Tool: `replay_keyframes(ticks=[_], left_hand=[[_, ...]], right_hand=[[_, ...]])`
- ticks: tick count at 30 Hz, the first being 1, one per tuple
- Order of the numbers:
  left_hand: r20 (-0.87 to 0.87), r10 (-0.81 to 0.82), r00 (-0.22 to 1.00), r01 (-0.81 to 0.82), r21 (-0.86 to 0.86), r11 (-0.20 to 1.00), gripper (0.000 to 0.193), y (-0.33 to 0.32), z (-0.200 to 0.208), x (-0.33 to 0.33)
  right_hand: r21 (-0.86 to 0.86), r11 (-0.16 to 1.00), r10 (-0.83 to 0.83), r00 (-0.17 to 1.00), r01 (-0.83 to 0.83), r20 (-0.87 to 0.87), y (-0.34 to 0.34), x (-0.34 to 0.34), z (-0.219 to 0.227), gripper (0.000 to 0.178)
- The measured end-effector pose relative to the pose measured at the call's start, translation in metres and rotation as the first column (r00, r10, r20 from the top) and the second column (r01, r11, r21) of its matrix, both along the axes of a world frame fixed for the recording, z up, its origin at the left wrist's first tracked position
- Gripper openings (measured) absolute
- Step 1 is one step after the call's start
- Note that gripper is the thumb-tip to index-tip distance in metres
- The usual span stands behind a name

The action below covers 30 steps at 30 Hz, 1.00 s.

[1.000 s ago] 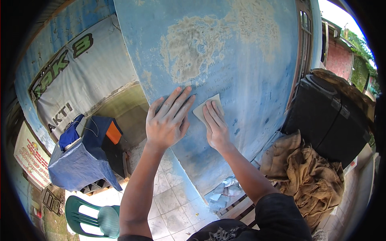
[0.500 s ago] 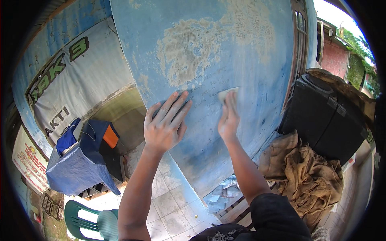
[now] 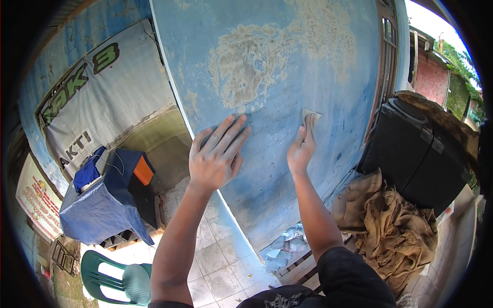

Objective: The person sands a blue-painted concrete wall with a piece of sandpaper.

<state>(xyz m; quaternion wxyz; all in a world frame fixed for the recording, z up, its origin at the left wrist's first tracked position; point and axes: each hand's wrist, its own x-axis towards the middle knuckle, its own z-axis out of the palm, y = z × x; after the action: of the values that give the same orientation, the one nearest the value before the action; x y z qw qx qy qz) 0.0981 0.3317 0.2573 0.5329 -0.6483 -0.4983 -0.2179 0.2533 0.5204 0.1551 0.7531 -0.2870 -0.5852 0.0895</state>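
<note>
The right hand (image 3: 301, 154), holding one pale sheet (image 3: 311, 112) under its fingers, has slid rightward across one blue wall (image 3: 280, 200); the left hand (image 3: 214, 158) stays there, fingers spread.

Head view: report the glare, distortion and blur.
Head view: sky at upper right washed out to white, floor by the green chair glaring; head view: window frame bowed by the fisheye, corners black; head view: right hand looks slightly soft, left hand clearer.
</note>
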Motion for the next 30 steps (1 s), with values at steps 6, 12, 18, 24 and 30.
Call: replay_keyframes(ticks=[6,12,18,24,30], left_hand=[[0.013,-0.025,1.0,0.025,0.007,1.0,0.05,-0.002,-0.002,-0.01],[0.008,-0.101,0.995,0.101,-0.013,0.995,0.046,0.004,0.003,-0.007],[0.01,-0.153,0.988,0.153,-0.027,0.988,0.043,-0.002,-0.004,-0.021],[0.024,-0.277,0.961,0.277,0.001,0.961,0.034,0.003,-0.003,-0.017],[0.027,-0.28,0.96,0.28,0.007,0.96,0.033,0.011,-0.006,-0.015]], right_hand=[[0.256,0.953,0.062,0.928,-0.164,0.366,-0.04,-0.015,-0.039,0.043],[-0.076,0.997,0.035,0.999,-0.033,0.019,-0.008,0.005,-0.009,0.044],[0.129,0.988,-0.112,0.963,0.083,0.243,-0.083,-0.051,-0.033,0.045],[0.031,0.981,-0.194,0.959,0.191,0.207,-0.058,-0.031,-0.022,0.043],[0.015,0.983,-0.182,0.983,0.182,0.019,-0.03,-0.036,0.02,0.045]])
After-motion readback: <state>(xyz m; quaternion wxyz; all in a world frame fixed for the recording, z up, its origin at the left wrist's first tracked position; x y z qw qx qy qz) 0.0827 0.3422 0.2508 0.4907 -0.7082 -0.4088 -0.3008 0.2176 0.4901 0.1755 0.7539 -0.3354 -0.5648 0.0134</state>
